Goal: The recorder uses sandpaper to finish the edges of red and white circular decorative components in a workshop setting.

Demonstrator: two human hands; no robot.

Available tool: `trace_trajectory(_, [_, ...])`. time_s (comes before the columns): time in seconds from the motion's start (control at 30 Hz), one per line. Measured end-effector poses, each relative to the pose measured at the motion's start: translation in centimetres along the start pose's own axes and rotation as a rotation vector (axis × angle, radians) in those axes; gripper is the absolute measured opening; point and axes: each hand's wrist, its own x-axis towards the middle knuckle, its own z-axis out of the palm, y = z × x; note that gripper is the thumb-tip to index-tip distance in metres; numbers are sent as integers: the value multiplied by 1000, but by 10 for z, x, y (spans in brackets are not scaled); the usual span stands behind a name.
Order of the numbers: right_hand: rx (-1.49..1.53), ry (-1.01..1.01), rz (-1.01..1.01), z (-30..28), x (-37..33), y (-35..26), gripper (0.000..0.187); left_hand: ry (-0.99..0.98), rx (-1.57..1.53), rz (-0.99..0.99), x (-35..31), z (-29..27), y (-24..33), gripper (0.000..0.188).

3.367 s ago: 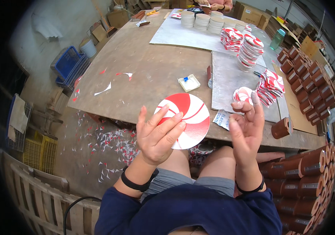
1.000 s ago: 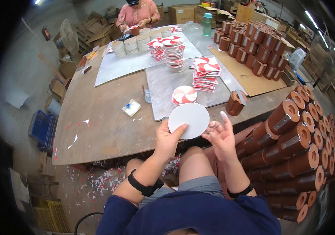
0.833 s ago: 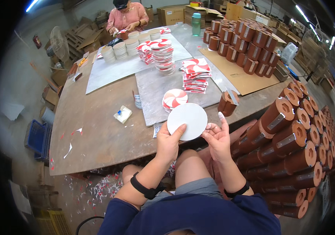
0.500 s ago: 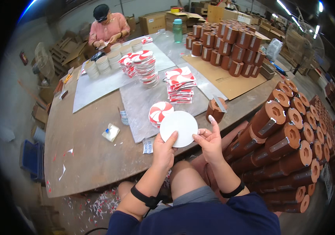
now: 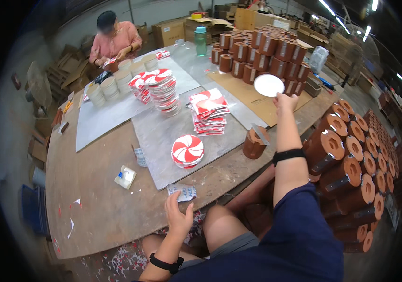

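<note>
My right hand (image 5: 285,102) is stretched far out over the brown cardboard sheet, its fingers closed on the near edge of a round white disc (image 5: 267,85). Just beyond the disc stand stacked brown cylinders (image 5: 270,58). At the table's near edge, my left hand (image 5: 179,217) has its fingers spread and holds nothing. Closest to it lies a printed paper scrap (image 5: 186,192). A short pile of red-and-white swirl discs (image 5: 188,150) rests on the grey sheet, with a taller stack of square swirl-printed pieces (image 5: 209,104) behind. A brown cylinder with a flat metal blade (image 5: 255,142) stands to the right.
Many brown tubes (image 5: 346,164) are piled to my right. More swirl discs (image 5: 161,87) and pale round stacks (image 5: 110,89) stand farther back. Across the table, a person in pink (image 5: 116,44) handles small pieces. A green bottle (image 5: 200,42) and a small clear container (image 5: 125,176) sit on the table.
The white disc has gone from between both hands to far right, held by my right hand alone. My left hand has let go and dropped back toward the table edge. The view has shifted slightly.
</note>
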Motion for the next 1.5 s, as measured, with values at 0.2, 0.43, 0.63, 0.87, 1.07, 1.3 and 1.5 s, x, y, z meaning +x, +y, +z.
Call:
trace_trajectory(0.2, [20, -36, 408, -27, 78, 96, 21, 9, 138, -113, -8, -11, -20, 64])
trace_trajectory(0.43, [-496, -119, 93, -31, 81, 97, 21, -62, 142, -252, 2, -9, -28, 68])
trace_trajectory(0.63, [52, -367, -380, 3, -33, 0, 19, -45, 241, -386, 19, -7, -37, 73])
trace_trajectory(0.87, [-242, -1021, -366, -54, -201, 35, 22, -47, 337, -464, 29, 1, -33, 77])
trace_trajectory(1.07, [-325, -1204, -897, -87, -270, 92, 23, -81, 382, -256, 35, 3, -26, 39])
trace_trajectory(1.3, [-521, -1220, -1180, -113, -298, 40, 55, -338, -210, -254, 69, -14, 2, 8])
trace_trajectory(1.5, [-797, -1352, -1070, -139, -289, 41, 90, -930, -208, -113, 98, -10, 26, 12])
